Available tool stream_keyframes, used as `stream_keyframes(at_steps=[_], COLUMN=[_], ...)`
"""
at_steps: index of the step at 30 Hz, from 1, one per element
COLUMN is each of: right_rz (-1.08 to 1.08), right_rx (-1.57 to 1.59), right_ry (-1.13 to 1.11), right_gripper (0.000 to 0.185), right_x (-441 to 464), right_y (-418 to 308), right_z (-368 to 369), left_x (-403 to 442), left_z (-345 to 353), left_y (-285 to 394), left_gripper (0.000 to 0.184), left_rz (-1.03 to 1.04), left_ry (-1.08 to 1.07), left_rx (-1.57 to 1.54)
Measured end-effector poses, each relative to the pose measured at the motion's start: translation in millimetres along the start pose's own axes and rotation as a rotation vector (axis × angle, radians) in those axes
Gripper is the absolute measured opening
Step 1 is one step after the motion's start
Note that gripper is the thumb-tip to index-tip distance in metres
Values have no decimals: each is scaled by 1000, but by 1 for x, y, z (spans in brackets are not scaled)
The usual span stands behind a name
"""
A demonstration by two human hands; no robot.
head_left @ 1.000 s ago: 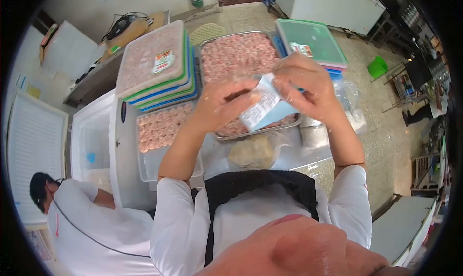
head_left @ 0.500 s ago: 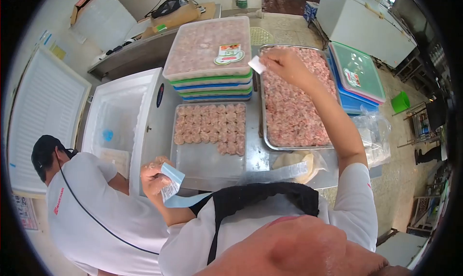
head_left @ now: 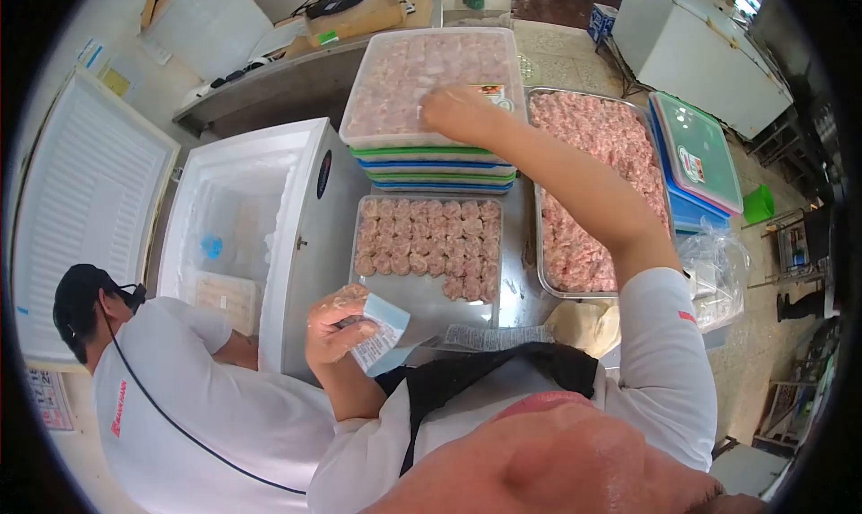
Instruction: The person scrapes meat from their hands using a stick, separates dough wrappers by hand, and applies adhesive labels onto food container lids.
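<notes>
My left hand, dusted with meat paste, is closed on a strip of printed labels with pale blue backing. My right hand is over the lid of the top container in a tall stack. Its fingers are bunched, and the fingertips and anything between them are hidden. Through the cloudy lid, rows of pinkish pieces show. In front of the stack is a tray partly filled with rows of round meat dumplings. A printed sticker on the lid shows beside my right wrist.
To the right is a large metal tray of minced meat, then stacked green and blue lids. A bag of round wrappers lies near my body. A co-worker leans at an open chest freezer on the left.
My right hand has moved left from above the minced meat to the container lid; the white label it held is now out of sight. The view has shifted slightly left.
</notes>
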State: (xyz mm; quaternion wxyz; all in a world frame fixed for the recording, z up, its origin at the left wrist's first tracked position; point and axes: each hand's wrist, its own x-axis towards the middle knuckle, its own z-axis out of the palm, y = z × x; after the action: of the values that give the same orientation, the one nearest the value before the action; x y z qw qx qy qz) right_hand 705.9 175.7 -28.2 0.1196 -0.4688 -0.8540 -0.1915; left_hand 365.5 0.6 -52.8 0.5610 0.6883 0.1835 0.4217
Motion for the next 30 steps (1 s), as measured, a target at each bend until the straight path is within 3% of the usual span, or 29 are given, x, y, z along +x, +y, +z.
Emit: stream_keyframes(at_steps=[2, 5, 9, 14, 16, 18, 20, 23, 24, 27, 30], right_rz=[232, -14, -53, 51, -55, -27, 151, 229, 250, 380, 480], right_rx=[167, 49, 44, 154, 479, 929, 997, 1119, 1245, 1263, 1232], right_ry=[-292, -69, 11, -166, 8, 61, -281, -301, -155, 31, 156], right_gripper=[16, 19, 15, 14, 18, 28, 35, 32, 26, 22, 16], right_x=[-8, -9, -17, -39, -61, -97, -135, -187, -208, -261, -317], right_y=[-6, 30, 6, -10, -24, -56, -68, -67, -65, -51, -21], right_z=[-18, -7, 14, -16, -25, -91, -146, -187, -187, -206, -215], left_x=[4, 6, 11, 18, 31, 43, 56, 76, 82, 102, 121], left_z=[0, 0, 10, 44, 61, 78, 105, 144, 158, 206, 267], left_y=[-4, -10, -9, -4, -4, -1, 5, 18, 20, 11, 4], left_gripper=[27, 27, 26, 22, 21, 21, 22, 24, 24, 24, 25], left_rz=[34, 45, 40, -121, -187, -231, -191, -161, -157, -132, -52], left_ry=[8, 32, 46, 153, 174, 175, 173, 100, 64, -130, -297], left_rx=[-12, -63, -97, -152, -90, 39, 57, 88, 97, 45, 190])
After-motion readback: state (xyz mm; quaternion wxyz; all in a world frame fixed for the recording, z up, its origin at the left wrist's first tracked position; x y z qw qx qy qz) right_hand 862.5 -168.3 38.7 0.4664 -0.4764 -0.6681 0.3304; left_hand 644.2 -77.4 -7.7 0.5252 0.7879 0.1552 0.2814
